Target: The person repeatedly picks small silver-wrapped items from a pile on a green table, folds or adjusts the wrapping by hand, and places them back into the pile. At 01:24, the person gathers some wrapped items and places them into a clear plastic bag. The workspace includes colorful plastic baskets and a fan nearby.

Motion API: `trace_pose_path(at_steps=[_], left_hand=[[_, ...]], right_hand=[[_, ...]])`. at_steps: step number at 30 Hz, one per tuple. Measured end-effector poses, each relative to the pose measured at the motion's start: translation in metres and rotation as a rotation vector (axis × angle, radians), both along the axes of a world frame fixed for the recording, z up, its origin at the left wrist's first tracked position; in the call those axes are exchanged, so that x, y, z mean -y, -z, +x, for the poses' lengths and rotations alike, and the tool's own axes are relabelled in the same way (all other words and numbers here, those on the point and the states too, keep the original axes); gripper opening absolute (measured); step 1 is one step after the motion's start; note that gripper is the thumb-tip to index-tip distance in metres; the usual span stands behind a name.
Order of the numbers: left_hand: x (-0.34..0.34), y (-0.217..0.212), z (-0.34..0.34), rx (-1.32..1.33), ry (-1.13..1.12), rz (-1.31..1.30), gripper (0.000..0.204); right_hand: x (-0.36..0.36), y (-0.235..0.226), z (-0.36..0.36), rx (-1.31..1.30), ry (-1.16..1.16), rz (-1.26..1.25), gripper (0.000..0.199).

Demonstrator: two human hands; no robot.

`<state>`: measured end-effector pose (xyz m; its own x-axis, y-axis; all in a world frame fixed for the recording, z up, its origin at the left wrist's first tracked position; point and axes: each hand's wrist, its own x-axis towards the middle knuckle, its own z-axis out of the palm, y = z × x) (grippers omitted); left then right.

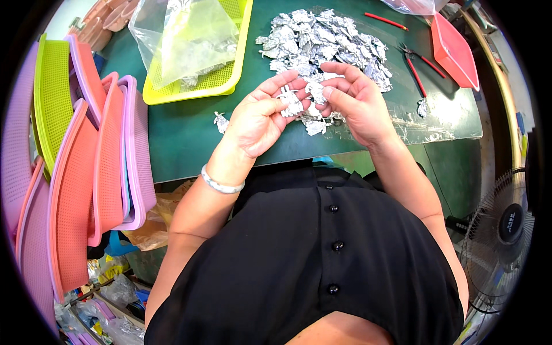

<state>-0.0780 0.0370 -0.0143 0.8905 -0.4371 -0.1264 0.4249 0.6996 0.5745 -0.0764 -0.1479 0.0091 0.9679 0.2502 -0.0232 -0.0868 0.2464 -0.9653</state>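
Close together over the near edge of the green table, both my hands hold small flat silvery metal pieces with ragged outlines. My left hand [261, 112] pinches one silvery metal piece [291, 103] between thumb and fingers. In my right hand [359, 103], thumb and fingertips grip another silvery metal piece [315, 90]. Just beyond the hands lies a big heap of similar metal pieces [328, 43]. Several more lie under the hands, partly hidden, such as a loose piece [315, 125]. A single piece [221, 122] rests left of my left wrist.
A yellow-green basket [238, 66] with a clear plastic bag [184, 40] stands at the back left. Red-handled pliers [415, 72], a red pen [386, 21] and a pink tray [454, 52] lie right. Stacked plastic baskets [75, 201] rise at left; a fan [500, 230] stands at right.
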Motion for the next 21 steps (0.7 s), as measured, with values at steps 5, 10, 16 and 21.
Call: trace_pose_path(at_steps=[5,10,16,21], left_hand=[[-0.001,0.002,0.0,0.007,-0.02,0.009,0.039],[0.002,0.001,-0.002,0.001,-0.037,0.03,0.037],[0.006,0.001,-0.003,0.005,-0.026,0.07,0.037],[0.006,0.004,-0.002,0.018,-0.003,0.005,0.037]], right_hand=[[-0.003,0.004,0.0,0.005,-0.011,0.019,0.041],[-0.011,0.005,-0.003,-0.016,-0.008,0.043,0.045],[-0.017,0.013,-0.003,-0.008,0.031,0.03,0.051],[-0.012,0.014,-0.002,-0.018,0.043,0.03,0.052]])
